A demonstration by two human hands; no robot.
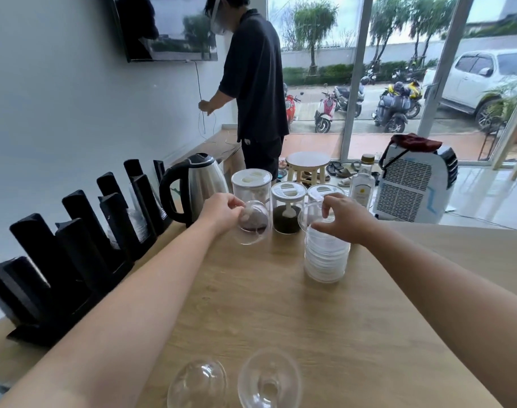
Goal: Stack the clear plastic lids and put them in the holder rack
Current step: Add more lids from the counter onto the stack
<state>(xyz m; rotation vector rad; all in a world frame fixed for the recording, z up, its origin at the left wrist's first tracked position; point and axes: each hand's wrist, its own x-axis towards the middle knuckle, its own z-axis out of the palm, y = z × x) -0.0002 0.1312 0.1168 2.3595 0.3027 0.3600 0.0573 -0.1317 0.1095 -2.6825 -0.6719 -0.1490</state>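
- Step in hand: stacking, I'd say. Racking not begun for this batch.
- Stack [326,257] stands on the table [280,313], right of centre, just in front of the jars [288,207].
- Right grip [348,219]: fingers curled down, pinching the top lid [310,216] at the head of the stack. That lid looks tilted, not seated.
- Left grip [221,213]: narrow pinch on the rim of a single lid [251,225], held in the air just left of the stack.
- Two loose lids [196,384] lie side by side at the near table edge, untouched.
- Rack [74,245] runs along the wall on the left, well apart from the stack. The far slots seem to hold some clear lids already; hard to be sure.
- Pose: both forearms stretched forward over the table, wrists dropped, hands near each other.
- Next move, my guess: seat the right lid flat, then nest the left one on it, same way up and centred. Thin plastic, so a light touch, or the stack tips.
- After that: the two loose lids, then carry the stack to a free slot, clear of the kettle [192,187].
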